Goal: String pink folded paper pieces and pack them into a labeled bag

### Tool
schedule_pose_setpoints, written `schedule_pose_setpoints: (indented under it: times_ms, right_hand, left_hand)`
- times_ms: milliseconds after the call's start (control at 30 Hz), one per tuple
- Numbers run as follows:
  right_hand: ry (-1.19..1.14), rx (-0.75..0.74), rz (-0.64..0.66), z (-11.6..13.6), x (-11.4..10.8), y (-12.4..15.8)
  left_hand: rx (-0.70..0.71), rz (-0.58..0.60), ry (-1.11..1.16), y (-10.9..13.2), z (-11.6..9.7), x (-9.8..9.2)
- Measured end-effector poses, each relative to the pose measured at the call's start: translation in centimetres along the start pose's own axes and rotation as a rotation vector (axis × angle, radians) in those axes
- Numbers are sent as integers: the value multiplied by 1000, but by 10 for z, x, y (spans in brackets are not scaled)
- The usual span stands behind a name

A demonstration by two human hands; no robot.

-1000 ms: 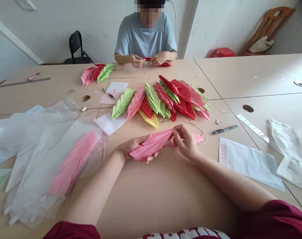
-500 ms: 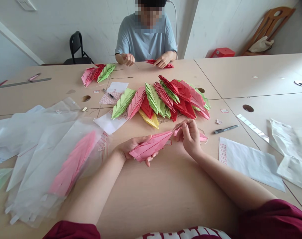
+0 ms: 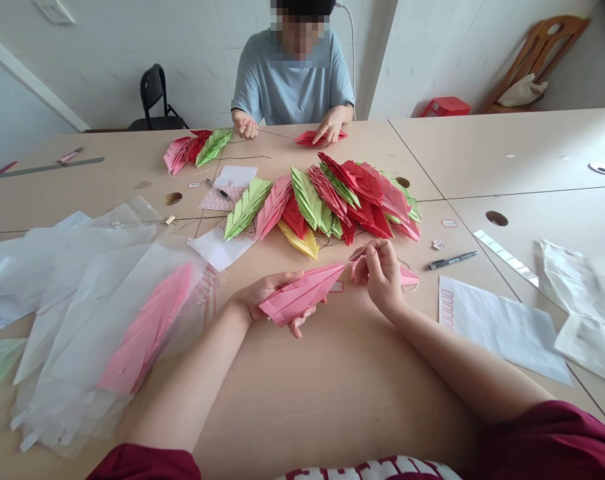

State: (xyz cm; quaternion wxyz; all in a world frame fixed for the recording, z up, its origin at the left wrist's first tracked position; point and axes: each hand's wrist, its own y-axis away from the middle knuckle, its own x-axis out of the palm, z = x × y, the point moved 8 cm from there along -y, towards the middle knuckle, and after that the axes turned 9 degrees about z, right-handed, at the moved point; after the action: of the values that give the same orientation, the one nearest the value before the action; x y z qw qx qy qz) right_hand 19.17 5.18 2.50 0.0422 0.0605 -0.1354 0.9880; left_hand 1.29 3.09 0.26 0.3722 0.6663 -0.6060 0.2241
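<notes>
Above the surface [image 3: 282, 393], left fingers [image 3: 296, 327] close round folded pink paper [image 3: 302, 293]; right fingers [image 3: 375, 259] pinch apparent thread [image 3: 355, 255]. Overtight squeezing could crush the folds

Blk chair [image 3: 153, 87]; red stool [image 3: 446, 106] nr wdn chair [image 3: 547, 48].

The pale bench [image 3: 292, 407] over here is several tops butted together, with round holes [image 3: 497, 219] cut through. Folded paper pieces [image 3: 367, 193] (mostly red, pink and green, one yellow) lie heaped mid-bench. Translucent sleeves [image 3: 90, 287] overlap on the left; a pen [image 3: 452, 261] and a white sheet [image 3: 505, 331] lie to the right.
</notes>
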Motion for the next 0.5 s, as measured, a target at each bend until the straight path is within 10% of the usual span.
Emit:
schedule_pose_setpoints:
  times_ms: [267,500]
  right_hand:
    - [-65,151,93,-5,7,0]
    - [-95,236,447,-4,37,9]
  left_hand:
    - [-13,0,19,0,1,4]
    - [-10,1,28,-2,3,4]
